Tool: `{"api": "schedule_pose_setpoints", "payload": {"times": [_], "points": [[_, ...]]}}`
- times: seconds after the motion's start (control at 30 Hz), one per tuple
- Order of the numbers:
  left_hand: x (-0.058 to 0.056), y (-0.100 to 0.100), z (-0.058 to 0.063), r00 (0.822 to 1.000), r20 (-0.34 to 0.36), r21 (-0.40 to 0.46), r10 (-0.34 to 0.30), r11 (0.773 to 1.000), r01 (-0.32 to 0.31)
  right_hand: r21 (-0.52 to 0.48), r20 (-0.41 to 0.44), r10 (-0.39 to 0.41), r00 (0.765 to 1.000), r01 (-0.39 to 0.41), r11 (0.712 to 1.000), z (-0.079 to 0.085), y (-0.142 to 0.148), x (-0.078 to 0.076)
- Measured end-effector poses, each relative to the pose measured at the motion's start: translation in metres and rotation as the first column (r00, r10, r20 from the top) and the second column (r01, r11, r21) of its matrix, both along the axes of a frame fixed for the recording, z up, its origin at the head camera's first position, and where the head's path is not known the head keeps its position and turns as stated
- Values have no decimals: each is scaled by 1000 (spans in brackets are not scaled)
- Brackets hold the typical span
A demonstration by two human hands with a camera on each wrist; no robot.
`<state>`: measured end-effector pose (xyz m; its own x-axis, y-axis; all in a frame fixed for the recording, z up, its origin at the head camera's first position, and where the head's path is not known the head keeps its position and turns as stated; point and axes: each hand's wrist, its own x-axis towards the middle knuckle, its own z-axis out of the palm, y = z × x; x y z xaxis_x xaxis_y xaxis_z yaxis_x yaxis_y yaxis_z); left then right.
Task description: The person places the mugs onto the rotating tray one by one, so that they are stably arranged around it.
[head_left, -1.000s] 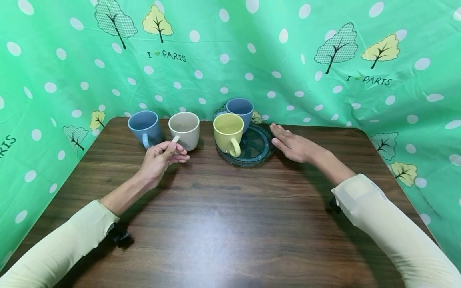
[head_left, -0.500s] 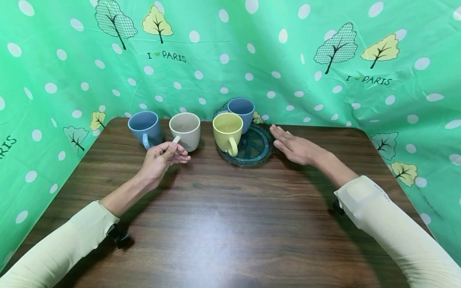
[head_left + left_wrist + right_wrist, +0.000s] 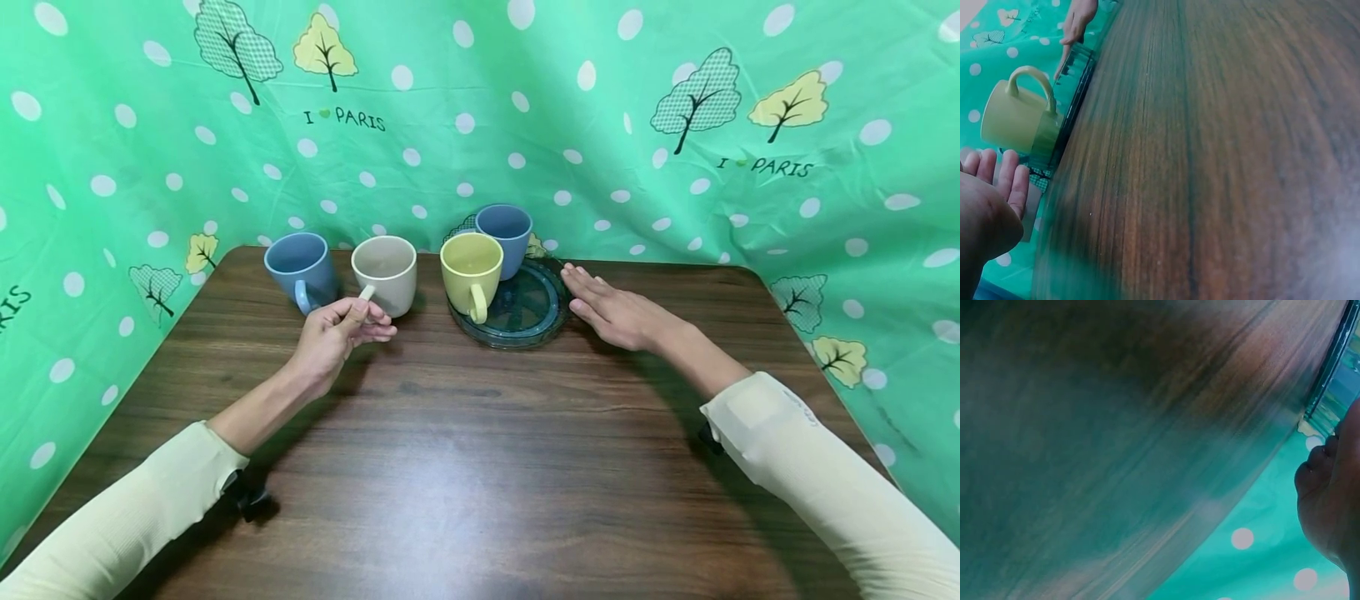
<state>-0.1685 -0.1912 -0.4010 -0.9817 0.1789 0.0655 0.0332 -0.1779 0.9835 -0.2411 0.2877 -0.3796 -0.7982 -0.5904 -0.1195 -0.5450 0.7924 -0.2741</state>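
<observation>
My left hand (image 3: 336, 337) pinches the handle of an off-white mug (image 3: 390, 279) between thumb and index finger, the other fingers loosely extended. The mug stands upright on the table. To its right, a yellow mug (image 3: 467, 275) and a blue mug (image 3: 510, 237) stand on a round, dark glassy tray (image 3: 521, 329). My right hand (image 3: 618, 312), its fingers straight, touches the tray's right rim. In the left wrist view the yellow mug (image 3: 1016, 119) sits on the tray beyond my left hand (image 3: 991, 200). Only part of my right hand (image 3: 1332, 494) shows in the right wrist view.
Another blue mug (image 3: 302, 271) stands at the left, close behind my left hand, its handle toward me. The brown wooden table (image 3: 480, 467) ends at a green polka-dot cloth (image 3: 480, 108) that hangs behind it and at both sides.
The tray has turned slightly with its mugs: the yellow mug's handle swings left and the blue mug shifts right. My right hand slides a little toward me; my left hand keeps its pinch.
</observation>
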Motion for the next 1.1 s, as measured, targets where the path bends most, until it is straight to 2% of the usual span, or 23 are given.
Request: {"api": "schedule_pose_setpoints", "payload": {"times": [0.53, 1.1], "points": [[7, 2, 3, 1000, -12, 21, -2, 1000, 2, 3, -14, 0, 1000, 0, 1000, 1, 1, 13], [12, 3, 9, 1000, -22, 2, -9, 1000, 9, -7, -8, -2, 1000, 2, 1000, 3, 3, 24]]}}
